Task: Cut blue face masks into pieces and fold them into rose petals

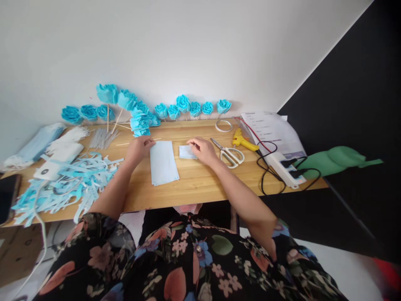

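Observation:
My left hand (140, 149) is at the upper left corner of a pale blue rectangular stack of sheets (163, 165), fingers curled and fingertips at its edge. The stack lies flat on the wooden table, its lower edges slightly fanned. To its right lies a smaller pale blue folded piece (184, 152). My right hand (204, 151) rests over the right end of that piece, thumb and fingers bent together on it and hiding part of it. White-handled scissors (230, 154) lie slightly open just right of my right hand.
Blue flowers on sticks (183, 103) line the wall. Blue strips (72, 184), a white power bank (59, 161), folded masks (34, 144) and a phone (9, 196) are left. At right are a tape roll (224, 130), yellow glue gun (244, 141), power strip (285, 170) and papers (272, 129).

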